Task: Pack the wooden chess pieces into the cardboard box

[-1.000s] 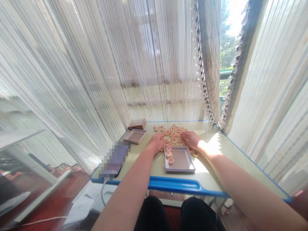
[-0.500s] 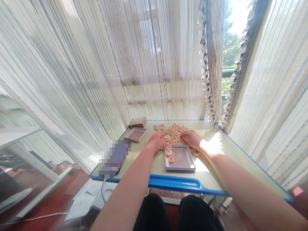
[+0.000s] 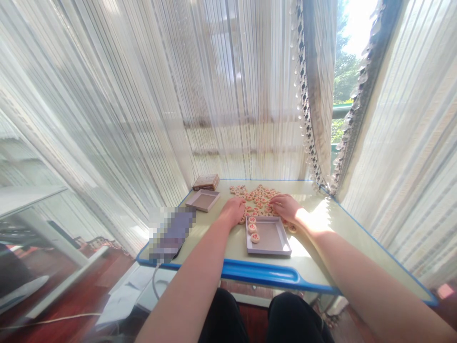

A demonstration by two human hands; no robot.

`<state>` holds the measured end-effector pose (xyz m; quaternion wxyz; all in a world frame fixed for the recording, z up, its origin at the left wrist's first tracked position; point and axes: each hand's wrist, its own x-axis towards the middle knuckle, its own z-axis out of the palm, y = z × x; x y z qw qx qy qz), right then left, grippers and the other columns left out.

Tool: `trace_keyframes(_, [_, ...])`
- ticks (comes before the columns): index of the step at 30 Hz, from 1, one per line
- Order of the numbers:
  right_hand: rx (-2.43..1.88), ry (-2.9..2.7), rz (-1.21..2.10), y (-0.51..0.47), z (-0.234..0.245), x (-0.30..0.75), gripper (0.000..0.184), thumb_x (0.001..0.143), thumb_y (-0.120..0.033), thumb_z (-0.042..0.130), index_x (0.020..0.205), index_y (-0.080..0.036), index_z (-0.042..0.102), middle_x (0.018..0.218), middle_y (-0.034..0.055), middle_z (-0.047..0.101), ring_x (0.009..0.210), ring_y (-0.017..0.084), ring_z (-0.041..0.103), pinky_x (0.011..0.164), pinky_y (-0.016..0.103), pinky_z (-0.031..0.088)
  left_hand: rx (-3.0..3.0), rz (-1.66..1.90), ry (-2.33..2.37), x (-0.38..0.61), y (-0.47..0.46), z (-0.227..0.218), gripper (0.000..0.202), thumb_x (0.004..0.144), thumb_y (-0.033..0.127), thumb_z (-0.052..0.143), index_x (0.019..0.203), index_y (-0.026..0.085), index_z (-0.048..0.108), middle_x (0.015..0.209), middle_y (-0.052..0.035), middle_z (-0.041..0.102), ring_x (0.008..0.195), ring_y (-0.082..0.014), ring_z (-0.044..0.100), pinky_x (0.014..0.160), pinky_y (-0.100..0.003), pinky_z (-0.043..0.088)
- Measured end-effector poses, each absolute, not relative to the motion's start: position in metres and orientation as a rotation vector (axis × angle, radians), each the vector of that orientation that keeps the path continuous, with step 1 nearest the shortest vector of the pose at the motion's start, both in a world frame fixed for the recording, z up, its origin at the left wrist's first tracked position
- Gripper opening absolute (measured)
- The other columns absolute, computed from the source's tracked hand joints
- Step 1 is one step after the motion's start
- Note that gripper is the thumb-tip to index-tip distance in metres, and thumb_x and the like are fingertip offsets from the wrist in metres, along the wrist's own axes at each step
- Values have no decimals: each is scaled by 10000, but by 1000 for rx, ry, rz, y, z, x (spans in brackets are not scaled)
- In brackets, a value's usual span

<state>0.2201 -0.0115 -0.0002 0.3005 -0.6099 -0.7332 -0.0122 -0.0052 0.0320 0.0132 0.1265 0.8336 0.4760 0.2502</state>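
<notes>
Round game pieces [image 3: 259, 206] with red marks lie crowded on the far middle part of the pale, blue-edged table [image 3: 360, 252], between the two hands and beyond them. From the left, a white desk [image 3: 28, 197] stands apart from this table. Papers [image 3: 119, 297] lie below its left front corner, beside a pale cable [image 3: 154, 283] that runs up to a flat, blurred-out object [image 3: 173, 236] on the tabletop. Beyond that sits a shallow box [image 3: 203, 200], with a brown, book-like bundle [image 3: 206, 182] just behind it. The left hand [image 3: 234, 209] is at the left side of the pieces, fingers curled inward; whether it grips one I cannot tell. Nearer the person, a second shallow box [image 3: 271, 237] holds three pieces in a row along its left wall. The right hand [image 3: 285, 207] reaches over the right side of the pieces, fingers loosely bent; I cannot tell whether it has hold of any. Farther right, the sheer curtain [image 3: 321, 95] parts, showing trees [image 3: 345, 71].
</notes>
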Motion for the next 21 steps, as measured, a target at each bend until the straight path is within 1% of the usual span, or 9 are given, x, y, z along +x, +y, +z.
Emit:
trace_keyframes(3, [-1646, -1955, -18, -13, 1, 218, 248, 776, -200, 465, 859, -214, 699, 1023, 30, 655, 1011, 213, 524, 912, 333, 393, 2421, 724, 1389, -5, 30, 15, 324, 826, 195, 350, 1004, 170, 619, 1127, -74, 603, 1053, -195, 526, 956, -320, 391])
trace_keyframes(10, [-1696, -1973, 52, -18, 6, 216, 270, 785, -231, 448, 879, -229, 701, 968, 20, 666, 1002, 211, 517, 890, 315, 395, 2452, 716, 1392, -5, 29, 15, 311, 828, 215, 357, 1000, 189, 615, 1111, -56, 613, 1035, -178, 535, 942, -294, 399])
trace_keyframes(15, [-1697, -1987, -5, -16, 5, 217, 242, 782, -233, 459, 824, -207, 696, 909, 35, 665, 948, 201, 529, 885, 307, 376, 2501, 714, 1368, -5, 30, 15, 315, 825, 217, 355, 995, 184, 617, 1099, -60, 619, 1030, -184, 537, 935, -294, 399])
trace_keyframes(17, [-1699, -1963, -21, -15, 4, 218, 235, 783, -249, 466, 859, -193, 682, 933, 46, 658, 957, 210, 520, 877, 315, 379, 2490, 711, 1381, -5, 29, 16, 322, 827, 216, 346, 1006, 191, 612, 1109, -56, 614, 1034, -183, 535, 932, -294, 400])
trace_keyframes(21, [-1722, -1902, -23, -14, 2, 220, 286, 777, -258, 477, 1015, -184, 616, 967, 48, 651, 979, 218, 508, 859, 327, 392, 2479, 699, 1388, -6, 28, 16, 327, 821, 203, 346, 1007, 195, 614, 1122, -51, 608, 1045, -185, 527, 943, -295, 390])
